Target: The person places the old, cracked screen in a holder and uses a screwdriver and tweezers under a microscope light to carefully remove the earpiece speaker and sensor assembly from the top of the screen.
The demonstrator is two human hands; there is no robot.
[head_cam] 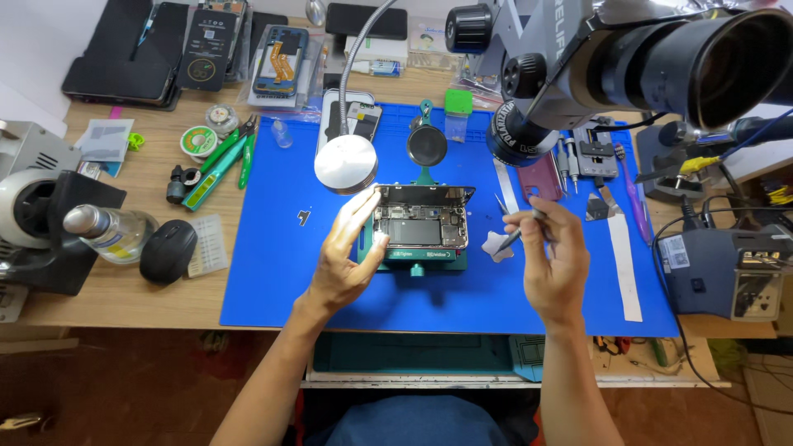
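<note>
the left hand [347,256] is open, fingers stretched upward and slightly curled, its fingertips resting against the left edge of the opened phone [421,225]. the phone lies face-open with its circuit parts showing, clamped in a green holder [417,260] on the blue work mat [273,272], between the two hands and nearer the left one. the right hand [555,260] is closed around a thin dark tool [514,237], pinched between thumb and fingers, the tip pointing down and left toward the phone's right edge but apart from it. just below that tip sits a small white scrap [496,246] on the mat. a pair of tweezers [501,204] lies just beside the right hand's fingertips, toward the phone.

above the left hand a round metal lamp head [345,163] hangs on a bendy neck. above the right hand looms a microscope [628,66], large and close to the camera. well off to the left of the left hand are a black mouse [168,251] and a clear bottle [111,230] on the wooden bench. to the right of the right hand lie a long white strip [625,264] and a grey station box [727,268].
</note>
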